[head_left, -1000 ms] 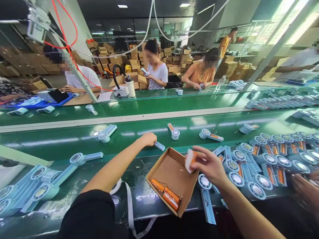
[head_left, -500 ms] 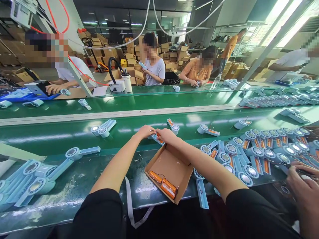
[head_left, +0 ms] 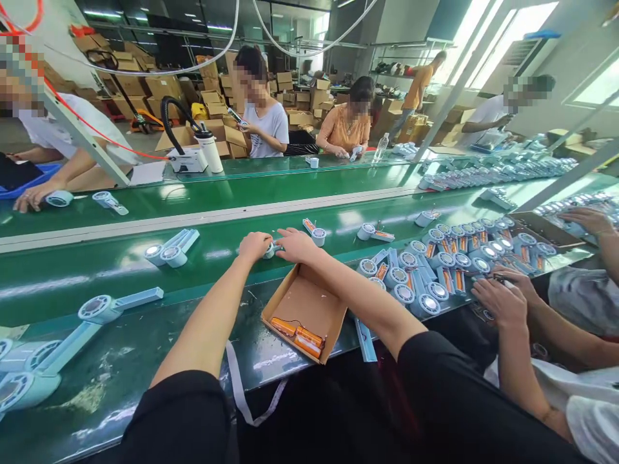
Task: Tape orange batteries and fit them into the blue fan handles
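Observation:
My left hand (head_left: 255,247) is closed on a light blue handheld fan (head_left: 269,251) over the green belt, and only a small part of the fan shows between my hands. My right hand (head_left: 298,246) reaches in from the other side, fingers spread close to the fan; whether they touch it is unclear. Below my right forearm lies an open cardboard box (head_left: 309,293), tilted on the bench edge. Several orange-wrapped batteries (head_left: 308,341) with thin wires rest in its near end. Just beyond my right hand, another fan (head_left: 318,236) shows an orange battery in its handle.
Many blue fans (head_left: 429,303) crowd the bench at right, near a co-worker's hands (head_left: 503,296). More fans (head_left: 99,309) lie at left. A white strap (head_left: 236,374) hangs off the front edge. Other people sit across the belt.
My right hand brought an orange battery with a white patch from above the box to the fan at my left hand. Its fingers now look spread. The view has swung right.

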The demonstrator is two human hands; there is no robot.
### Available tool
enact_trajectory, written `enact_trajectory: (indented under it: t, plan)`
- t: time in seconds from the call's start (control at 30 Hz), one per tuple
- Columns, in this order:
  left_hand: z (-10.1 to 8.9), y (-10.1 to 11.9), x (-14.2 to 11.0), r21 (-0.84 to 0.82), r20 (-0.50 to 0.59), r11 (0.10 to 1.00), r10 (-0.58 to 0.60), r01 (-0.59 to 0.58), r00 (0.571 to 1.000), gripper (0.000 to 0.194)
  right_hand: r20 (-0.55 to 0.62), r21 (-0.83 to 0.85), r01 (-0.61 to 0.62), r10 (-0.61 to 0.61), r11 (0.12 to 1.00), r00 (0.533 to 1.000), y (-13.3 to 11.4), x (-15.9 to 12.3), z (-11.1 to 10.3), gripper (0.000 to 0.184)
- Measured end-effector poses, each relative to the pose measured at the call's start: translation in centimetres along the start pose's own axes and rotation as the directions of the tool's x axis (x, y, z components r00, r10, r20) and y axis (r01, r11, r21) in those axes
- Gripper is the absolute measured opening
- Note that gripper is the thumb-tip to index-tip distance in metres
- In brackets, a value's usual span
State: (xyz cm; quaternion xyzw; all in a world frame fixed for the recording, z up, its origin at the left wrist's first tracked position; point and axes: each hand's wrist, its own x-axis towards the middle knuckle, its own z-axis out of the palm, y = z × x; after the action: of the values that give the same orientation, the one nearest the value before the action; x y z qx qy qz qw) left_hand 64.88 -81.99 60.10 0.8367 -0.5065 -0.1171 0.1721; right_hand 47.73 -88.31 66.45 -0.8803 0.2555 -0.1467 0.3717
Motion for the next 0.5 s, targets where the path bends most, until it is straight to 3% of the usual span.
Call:
enact_trajectory:
  t: [0.07,0.13,0.17,0.27,0.37,0.43,0.5]
  plan:
    - [-0.7,-0.7,-2.5,-0.040,-0.061,0.999,-0.002,0.000,0.998,0.042,-0.007,0.089,0.157,-0.157,0.984,0.988,0.2,-2.8,-0.9,0.004]
    - [-1.4,-2.3,-6.9,-0.071,-0.103,0.997,-0.012,0.005,0.995,0.045,0.017,0.193,0.274,-0.282,0.942,0.959,1.6,-6.6,-2.0,0.014]
    - [-1.7,-3.4,-9.8,-0.077,-0.114,0.997,-0.029,0.020,0.993,0.045,0.043,0.221,0.276,-0.292,0.935,0.955,2.7,-8.8,-2.6,0.017]
    - [-1.9,-7.1,-20.5,-0.059,-0.106,0.993,-0.111,0.105,0.988,0.044,0.021,0.301,0.191,-0.206,0.934,0.978,7.0,-15.1,-4.3,0.018]
    - [-0.3,-10.7,-30.1,0.019,-0.119,0.993,-0.114,0.117,0.986,0.046,-0.044,0.352,0.068,-0.056,0.933,0.997,9.8,-19.6,-4.5,0.012]
    - [1.3,-12.3,-33.5,0.105,-0.164,0.991,-0.062,0.080,0.985,0.045,-0.085,0.386,0.073,-0.044,0.920,0.995,9.5,-20.7,-3.5,0.010]
    - [2.8,-12.4,-34.3,0.184,-0.212,0.982,0.003,0.037,0.977,0.042,-0.090,0.405,0.117,-0.088,0.907,0.992,7.7,-20.4,-1.6,0.012]
